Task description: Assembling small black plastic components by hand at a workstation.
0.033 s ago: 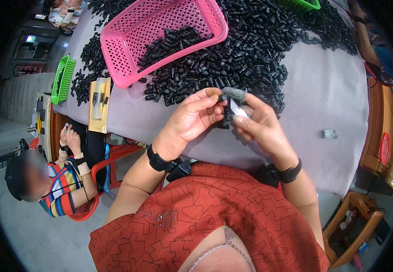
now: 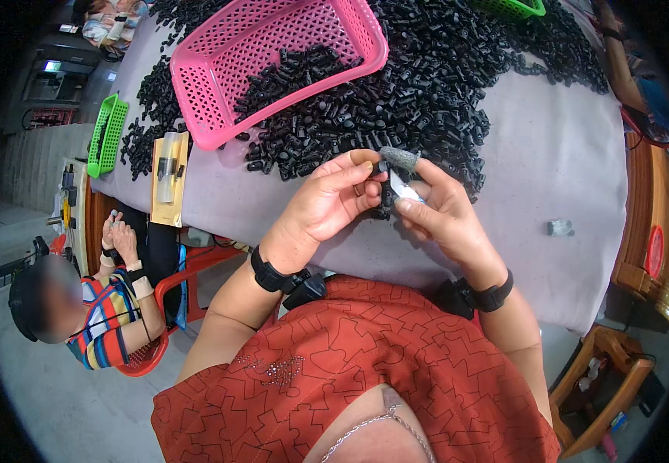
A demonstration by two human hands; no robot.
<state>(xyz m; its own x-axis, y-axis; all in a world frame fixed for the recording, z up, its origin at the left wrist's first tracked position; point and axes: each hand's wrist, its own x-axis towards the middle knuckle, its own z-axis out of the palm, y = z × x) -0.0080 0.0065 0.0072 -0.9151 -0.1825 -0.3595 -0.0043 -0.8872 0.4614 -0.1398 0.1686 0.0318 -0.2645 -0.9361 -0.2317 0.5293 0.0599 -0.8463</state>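
Between its thumb and fingers my left hand (image 2: 325, 199) pinches a small black plastic part (image 2: 381, 167). My right hand (image 2: 450, 216) is closed on a small knife (image 2: 402, 187) with a pale blade, which points at the part. A grey finger cot (image 2: 399, 158) covers my right index finger, stretched over the top of the part. Both hands are above the cloth-covered table, at the near edge of a large heap of similar black parts (image 2: 442, 100). My fingers hide most of the knife's handle.
A pink perforated basket (image 2: 195, 116) lies tilted on the heap with black parts in it. Left of it are a yellow tray (image 2: 166, 208) with a clear tube and a green basket (image 2: 107, 137). A grey finger cot (image 2: 559, 227) lies at right. Another person (image 2: 103, 309) sits at left.
The knife blade and the covered index finger have shifted very slightly against the part. My left hand keeps its place.
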